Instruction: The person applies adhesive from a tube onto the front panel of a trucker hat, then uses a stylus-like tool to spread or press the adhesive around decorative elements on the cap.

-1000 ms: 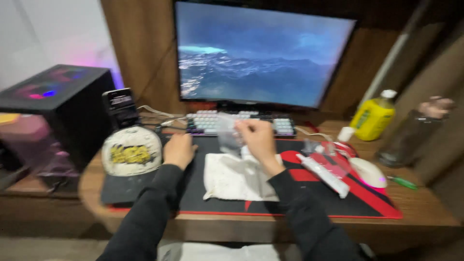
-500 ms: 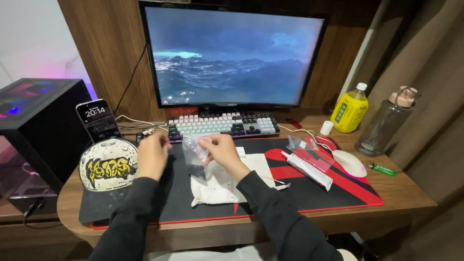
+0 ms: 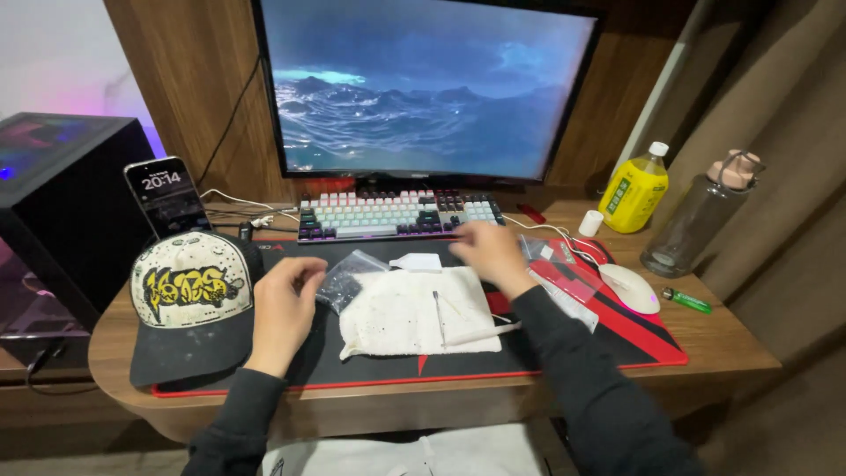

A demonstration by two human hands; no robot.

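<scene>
Nearest the camera, two dark sleeves reach over the front edge of a rounded wooden desk (image 3: 731, 353) onto a black and red desk mat (image 3: 564, 353). The left hand (image 3: 284, 304) rests on the mat with its fingers curled loosely, thumb and fingertips pinching the near corner of a small clear plastic bag (image 3: 342, 280) that holds dark bits. Just to the left of that hand lies a cap (image 3: 189, 300) with a cream front panel and a black brim. Between the two hands a white cloth (image 3: 414, 313) is spread flat on the mat, with a thin metal tool (image 3: 438, 310) lying on it. A small white box (image 3: 417, 262) sits at the cloth's far edge. The right hand (image 3: 487, 251) hovers palm down beyond the cloth, just short of the mechanical keyboard (image 3: 397, 214); it looks blurred, fingers loosely spread, holding nothing that shows. To its right lie a red packet (image 3: 573, 280) and a white mouse (image 3: 631, 288). Farther back stand a propped phone (image 3: 166, 196), a yellow bottle (image 3: 633, 189) and a monitor (image 3: 423, 88).
</scene>
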